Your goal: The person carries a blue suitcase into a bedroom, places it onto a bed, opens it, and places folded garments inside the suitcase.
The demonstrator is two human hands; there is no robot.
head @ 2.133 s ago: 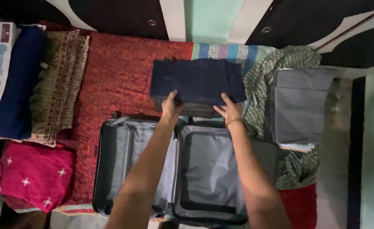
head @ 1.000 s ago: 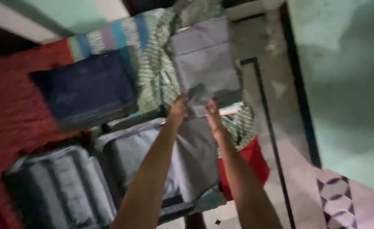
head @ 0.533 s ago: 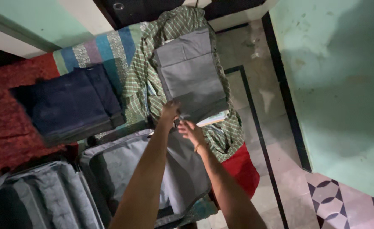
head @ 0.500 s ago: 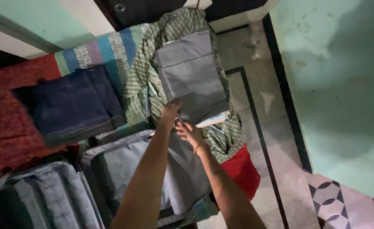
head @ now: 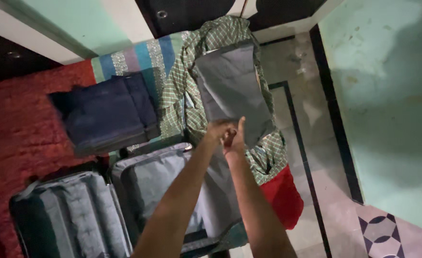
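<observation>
Both of my hands meet at the near edge of a folded grey garment (head: 232, 88) that lies on a green checked cloth (head: 180, 93). My left hand (head: 216, 130) grips that edge, and my right hand (head: 235, 137) is pressed against it right beside the left. The garment's near edge is lifted off the cloth. An open grey suitcase (head: 144, 184) lies under my forearms, both halves showing grey lining. A folded dark blue garment (head: 107, 112) rests to the left on the bed.
A red patterned bedspread (head: 15, 124) covers the left side. A striped cloth (head: 134, 55) lies behind the blue garment. A red cloth (head: 282, 196) hangs at the bed's corner. Tiled floor (head: 325, 157) and a green wall (head: 392, 95) are on the right.
My hands left the dark blue garment and moved right to the grey one. In the last half second they closed together on its near edge and raised it.
</observation>
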